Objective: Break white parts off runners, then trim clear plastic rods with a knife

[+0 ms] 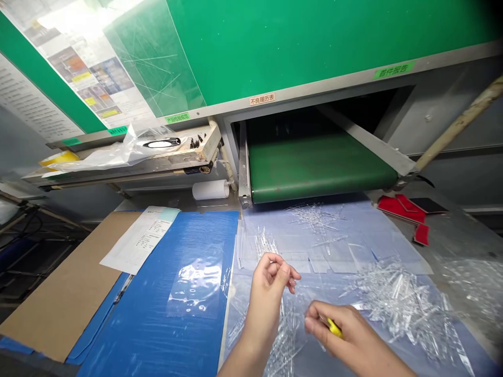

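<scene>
My left hand (270, 280) is closed with thumb and fingers pinched together above the blue-tinted sheet (251, 262). Whatever sits in its fingertips is too clear or small to make out. Just to the right, my right hand (341, 329) is wrapped around a small tool with a yellow handle (335, 328), its tip hidden by the fingers. Thin clear plastic pieces (285, 340) lie heaped below my left hand, and more stand out behind it. A large tangled pile of clear plastic strips (404, 303) spreads to the right of both hands.
A green conveyor belt (314, 167) ends at the table's back, with clear pieces (314, 217) in front. On the left lie a blue board (157, 324), a clear bag (196, 285), papers (139, 238) and brown cardboard (66, 293). Red pads (401, 209) lie at right.
</scene>
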Demonstrator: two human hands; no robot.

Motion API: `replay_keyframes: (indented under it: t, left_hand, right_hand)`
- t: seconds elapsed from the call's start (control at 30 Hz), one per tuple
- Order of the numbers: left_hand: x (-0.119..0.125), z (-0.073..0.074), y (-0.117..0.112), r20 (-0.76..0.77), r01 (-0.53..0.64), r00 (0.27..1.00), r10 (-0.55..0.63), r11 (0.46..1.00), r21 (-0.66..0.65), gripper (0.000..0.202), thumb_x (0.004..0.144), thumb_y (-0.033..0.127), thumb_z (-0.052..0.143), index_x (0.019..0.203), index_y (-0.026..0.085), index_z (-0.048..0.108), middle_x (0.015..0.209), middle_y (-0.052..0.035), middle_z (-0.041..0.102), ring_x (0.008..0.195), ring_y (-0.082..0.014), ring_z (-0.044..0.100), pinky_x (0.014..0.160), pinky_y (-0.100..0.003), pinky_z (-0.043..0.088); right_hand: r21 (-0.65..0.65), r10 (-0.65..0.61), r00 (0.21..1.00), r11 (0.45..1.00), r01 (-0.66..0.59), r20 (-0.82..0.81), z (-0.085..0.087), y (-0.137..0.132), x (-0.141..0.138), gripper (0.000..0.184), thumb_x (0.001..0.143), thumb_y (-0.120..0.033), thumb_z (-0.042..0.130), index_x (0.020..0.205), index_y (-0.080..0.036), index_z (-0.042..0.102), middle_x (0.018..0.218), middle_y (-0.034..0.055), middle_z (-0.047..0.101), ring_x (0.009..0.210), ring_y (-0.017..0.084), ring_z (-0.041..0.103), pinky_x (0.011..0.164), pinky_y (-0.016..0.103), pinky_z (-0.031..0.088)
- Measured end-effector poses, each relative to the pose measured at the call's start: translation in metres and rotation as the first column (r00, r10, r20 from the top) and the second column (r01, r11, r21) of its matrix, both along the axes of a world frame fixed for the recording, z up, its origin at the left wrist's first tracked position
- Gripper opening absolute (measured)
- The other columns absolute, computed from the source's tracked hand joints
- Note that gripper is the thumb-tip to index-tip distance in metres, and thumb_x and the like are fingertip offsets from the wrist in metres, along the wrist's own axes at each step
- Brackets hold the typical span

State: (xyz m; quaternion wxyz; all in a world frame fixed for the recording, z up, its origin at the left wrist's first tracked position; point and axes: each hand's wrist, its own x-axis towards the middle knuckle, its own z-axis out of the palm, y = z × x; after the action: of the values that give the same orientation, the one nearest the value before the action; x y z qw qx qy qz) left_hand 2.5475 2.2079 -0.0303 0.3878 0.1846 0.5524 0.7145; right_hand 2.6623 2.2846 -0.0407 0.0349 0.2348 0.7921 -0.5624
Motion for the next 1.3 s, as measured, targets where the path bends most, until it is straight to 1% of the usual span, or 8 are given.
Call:
replay_keyframes:
  t: [0.13,0.33,0.97,1.03,1.1,1.13,1.17,1.3]
  left_hand:
    - [0.008,0.003,-0.010,0.104,0.073,0.992,-0.072,0.997,0.001,0.016,0.080,0.026,0.060,0.091,0.014,0.056,0.080,-0.0050,0.063,0.063,-0.0085,0.051,0.058,-0.021,0.040]
    - [0.012,0.007,-0.016,0.225,0.113,0.968,-0.111,0.994,0.004,0.021,0.074,0.025,0.067,0.090,0.013,0.060,0.072,-0.0011,0.058,0.046,-0.0032,0.043,0.042,-0.017,0.033]
    - [0.017,0.014,-0.021,0.218,0.266,0.940,-0.262,0.964,0.008,0.029,0.078,0.032,0.062,0.100,0.014,0.059,0.068,-0.0005,0.057,0.043,-0.0017,0.040,0.042,-0.016,0.031]
    - [0.011,0.005,-0.019,0.085,0.296,0.953,-0.290,0.953,-0.070,0.033,0.082,0.036,0.055,0.108,0.016,0.056,0.076,-0.0029,0.059,0.047,-0.0043,0.045,0.045,-0.018,0.037]
    - [-0.006,-0.012,-0.014,-0.178,0.230,0.941,-0.287,0.931,-0.283,0.035,0.088,0.038,0.043,0.116,0.019,0.051,0.090,-0.0065,0.061,0.056,-0.0097,0.053,0.053,-0.023,0.045]
    - [-0.017,-0.023,-0.011,-0.415,0.042,0.874,-0.254,0.888,-0.457,0.034,0.089,0.037,0.038,0.116,0.020,0.050,0.092,-0.0062,0.061,0.062,-0.0122,0.056,0.058,-0.025,0.047]
    - [-0.030,-0.036,-0.007,-0.500,-0.081,0.837,-0.223,0.853,-0.516,0.032,0.090,0.034,0.037,0.115,0.019,0.051,0.096,-0.0079,0.059,0.072,-0.0159,0.058,0.066,-0.028,0.047]
    - [-0.071,-0.081,0.012,-0.609,-0.277,0.750,-0.259,0.712,-0.645,0.029,0.084,0.020,0.048,0.111,0.012,0.051,0.111,-0.0156,0.052,0.099,-0.0265,0.054,0.085,-0.039,0.041]
  right_hand:
    - [-0.268,-0.091,0.994,0.961,0.071,-0.065,0.004,-0.001,0.001,0.040,0.079,-0.055,0.044,0.064,-0.019,0.048,0.047,-0.0069,0.037,0.044,0.009,0.036,0.048,0.022,0.030]
    - [-0.432,-0.048,0.996,0.902,0.014,-0.069,0.010,-0.007,0.010,0.049,0.078,-0.065,0.042,0.073,-0.018,0.056,0.042,-0.0065,0.040,0.042,0.009,0.030,0.048,0.022,0.026]
    - [-0.498,-0.071,0.997,0.865,0.057,-0.009,0.015,-0.014,0.016,0.046,0.069,-0.064,0.054,0.064,-0.018,0.050,0.046,-0.0074,0.038,0.038,0.006,0.031,0.044,0.022,0.024]
    - [-0.450,-0.117,0.993,0.887,0.104,-0.001,0.010,-0.010,0.014,0.043,0.069,-0.060,0.056,0.061,-0.019,0.046,0.049,-0.0069,0.038,0.040,0.006,0.032,0.044,0.022,0.024]
    - [-0.371,-0.192,0.981,0.911,0.181,0.008,0.005,-0.004,0.013,0.039,0.071,-0.057,0.054,0.062,-0.020,0.047,0.048,-0.0071,0.036,0.042,0.008,0.032,0.046,0.023,0.024]
    - [-0.333,-0.226,0.974,0.917,0.219,0.018,0.003,-0.001,0.013,0.037,0.072,-0.055,0.053,0.063,-0.020,0.048,0.047,-0.0074,0.035,0.043,0.009,0.031,0.047,0.023,0.024]
    - [-0.306,-0.253,0.967,0.918,0.251,0.034,0.002,0.001,0.013,0.035,0.073,-0.054,0.052,0.063,-0.020,0.048,0.046,-0.0076,0.033,0.044,0.009,0.030,0.046,0.023,0.023]
    - [-0.302,-0.257,0.965,0.917,0.260,0.052,0.001,0.006,0.013,0.036,0.072,-0.055,0.052,0.063,-0.021,0.048,0.045,-0.0073,0.032,0.045,0.010,0.028,0.045,0.023,0.019]
